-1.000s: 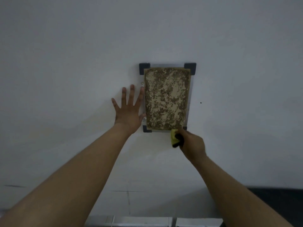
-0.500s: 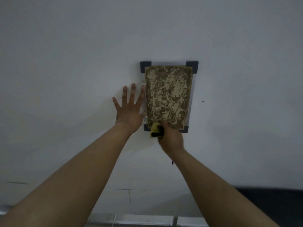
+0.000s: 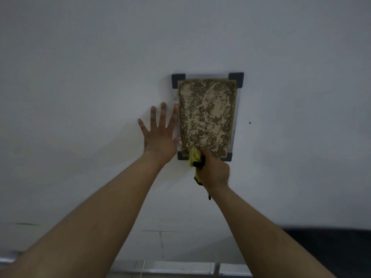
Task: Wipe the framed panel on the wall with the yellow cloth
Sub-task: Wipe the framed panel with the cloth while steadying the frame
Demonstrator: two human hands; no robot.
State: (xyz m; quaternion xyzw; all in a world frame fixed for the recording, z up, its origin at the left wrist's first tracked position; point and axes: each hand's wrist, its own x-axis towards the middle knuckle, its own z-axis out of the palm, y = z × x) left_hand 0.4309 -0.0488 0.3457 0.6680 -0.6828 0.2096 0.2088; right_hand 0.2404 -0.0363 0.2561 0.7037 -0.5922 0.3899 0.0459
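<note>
Panel (image 3: 207,115): hangs on the wall (image 3: 80,77) ahead of you, a tall rectangle with a mottled brown and tan face, pale frame rails and dark corner caps. Top caps show whole, the bottom-right cap shows, the bottom-left cap is partly behind the cloth.
Cloth (image 3: 194,156): yellow, bunched up, pressed on the panel's lower-left edge, overlapping the bottom rail just beside the bottom-left cap. A yellow tail with dark trim hangs out under your fist near the wrist.
Right hand (image 3: 213,171): closed in a fist around the cloth, knuckles toward you, at the panel's bottom edge. The forearm runs in from the lower right.
Left hand (image 3: 160,135): flat on the wall, fingers (image 3: 163,113) spread and pointing up, holding nothing. It sits just left of the panel; the index finger runs along the left rail and the thumb tip sits at the rail low down. Touching or just beside, you cannot tell from this angle.
Screw head (image 3: 176,99): small, on the wall by the left rail, above your fingertips.
Dark speck (image 3: 250,123): on the wall, right of the panel, well apart from it.
Wall: plain grey-white, dim light, faint scuffs low down.
Trim (image 3: 180,266): pale strip along the bottom of view.
Dark mass (image 3: 331,249): bottom right, too dim to tell what it is.
</note>
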